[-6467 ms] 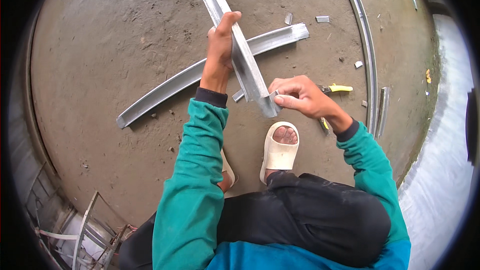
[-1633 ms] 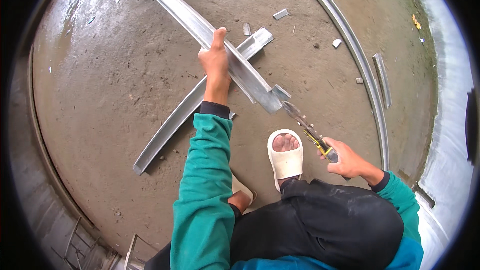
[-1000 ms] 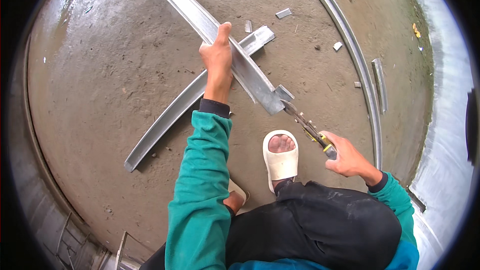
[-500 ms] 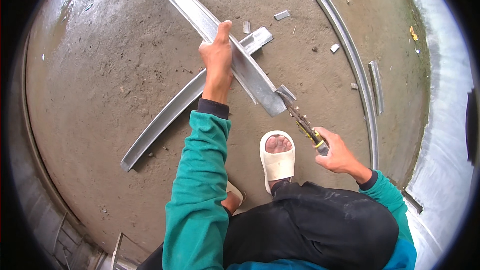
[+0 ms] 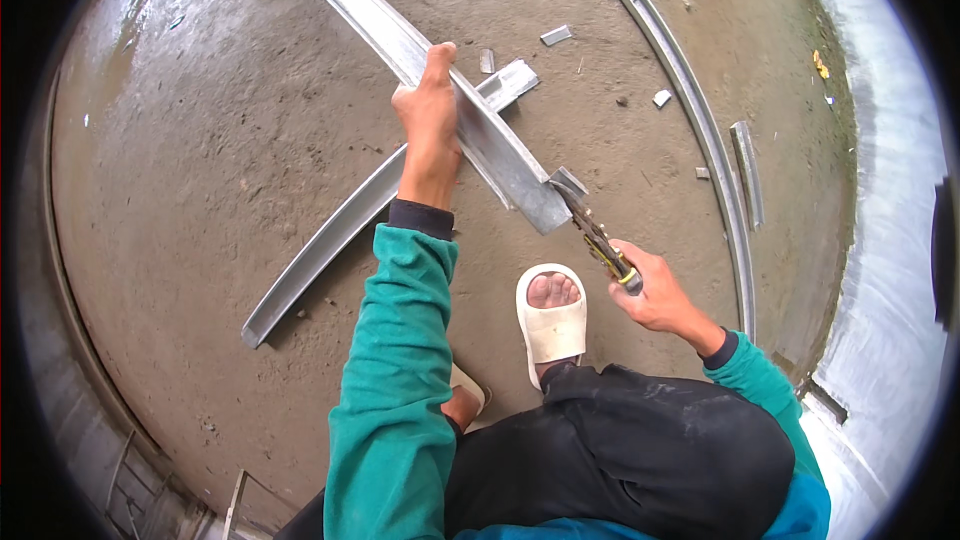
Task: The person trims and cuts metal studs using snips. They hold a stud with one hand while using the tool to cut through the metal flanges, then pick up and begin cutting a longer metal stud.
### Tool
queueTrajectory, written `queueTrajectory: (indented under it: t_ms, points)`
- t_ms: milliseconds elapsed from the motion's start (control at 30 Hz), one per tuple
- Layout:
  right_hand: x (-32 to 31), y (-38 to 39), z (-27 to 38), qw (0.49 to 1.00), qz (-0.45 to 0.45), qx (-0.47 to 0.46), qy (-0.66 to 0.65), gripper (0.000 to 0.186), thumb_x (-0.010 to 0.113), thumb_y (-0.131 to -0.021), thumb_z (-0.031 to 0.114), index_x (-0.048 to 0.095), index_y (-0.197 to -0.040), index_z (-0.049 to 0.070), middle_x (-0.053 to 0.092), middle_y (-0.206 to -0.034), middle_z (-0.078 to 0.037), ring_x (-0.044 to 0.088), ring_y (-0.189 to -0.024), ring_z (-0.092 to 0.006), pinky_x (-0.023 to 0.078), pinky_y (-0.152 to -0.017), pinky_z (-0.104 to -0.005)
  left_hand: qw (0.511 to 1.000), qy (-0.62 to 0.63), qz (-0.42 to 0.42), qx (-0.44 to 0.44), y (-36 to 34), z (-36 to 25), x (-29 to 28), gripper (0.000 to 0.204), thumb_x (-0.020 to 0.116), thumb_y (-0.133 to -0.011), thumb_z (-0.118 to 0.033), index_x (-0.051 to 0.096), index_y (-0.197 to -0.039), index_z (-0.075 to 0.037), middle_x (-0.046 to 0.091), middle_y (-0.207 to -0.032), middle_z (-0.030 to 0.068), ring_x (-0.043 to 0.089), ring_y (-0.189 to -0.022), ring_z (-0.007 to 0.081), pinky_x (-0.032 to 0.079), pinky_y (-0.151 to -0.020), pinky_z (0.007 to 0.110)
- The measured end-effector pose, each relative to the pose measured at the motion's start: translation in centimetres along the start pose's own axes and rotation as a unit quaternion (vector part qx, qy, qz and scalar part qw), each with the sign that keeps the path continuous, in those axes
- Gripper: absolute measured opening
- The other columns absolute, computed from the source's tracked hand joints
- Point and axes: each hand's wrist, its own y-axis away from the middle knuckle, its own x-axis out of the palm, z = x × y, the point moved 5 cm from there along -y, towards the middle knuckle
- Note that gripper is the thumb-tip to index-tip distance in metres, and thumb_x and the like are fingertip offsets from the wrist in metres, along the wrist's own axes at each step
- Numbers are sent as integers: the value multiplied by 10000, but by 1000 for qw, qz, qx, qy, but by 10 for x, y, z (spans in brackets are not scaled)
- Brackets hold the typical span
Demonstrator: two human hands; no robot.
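Note:
My left hand [image 5: 428, 118] is closed round a silver metal channel [image 5: 355, 5], held diagonally over another channel [image 5: 305, 270] lying crosswise beneath it. My right hand [image 5: 650, 292] grips metal snips [image 5: 600, 240] with black and yellow handles. The snips' jaws are at the channel's near end, beside a short flange piece [image 5: 567, 180] sticking out there; whether that piece is partly cut off cannot be made out.
A long curved channel [image 5: 708, 140] lies to my right, with a shorter strip [image 5: 748, 175] beside it and several small offcuts [image 5: 555, 35] around. A pale wall or ledge [image 5: 880, 240] edges the right side. Thin metal frames [image 5: 240, 490] stand at lower left. My sandalled foot [image 5: 550, 320] is below the snips.
Earlier my right fingers held the channel's end while the snips lay on the floor; now they grip the snips. Lately my right hand has shifted slightly up and left, towards the channel.

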Motion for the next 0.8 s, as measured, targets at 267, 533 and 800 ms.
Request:
queueTrajectory:
  t_ms: [267, 533, 800]
  points:
    - [2, -10, -19, 1000, -6, -18, 14, 396, 715, -746, 69, 579, -1115, 28, 591, -770, -102, 531, -661, -206, 456, -636, -338, 1000, -1, 7, -15, 3, 1, 4, 527, 738, -774, -380, 600, -1045, 51, 507, -884, 52, 510, -763, 158, 447, -621, 339]
    - [7, 0, 1, 999, 47, 3, -19, 500, 682, -755, 57, 513, -1224, 21, 641, -924, -163, 633, -827, -303, 496, -742, -376, 1000, -10, 7, -7, 1, -1, -2, 577, 743, -756, -400, 587, -1068, 60, 510, -889, 54, 515, -759, 164, 458, -626, 361]
    - [10, 8, -2, 995, 68, -36, -66, 540, 670, -760, 61, 495, -1268, 15, 633, -961, -160, 617, -863, -279, 492, -773, -374, 1000, 16, 7, -11, 7, -4, -2, 528, 722, -764, -431, 590, -1022, 11, 482, -824, 27, 506, -697, 146, 439, -586, 323]
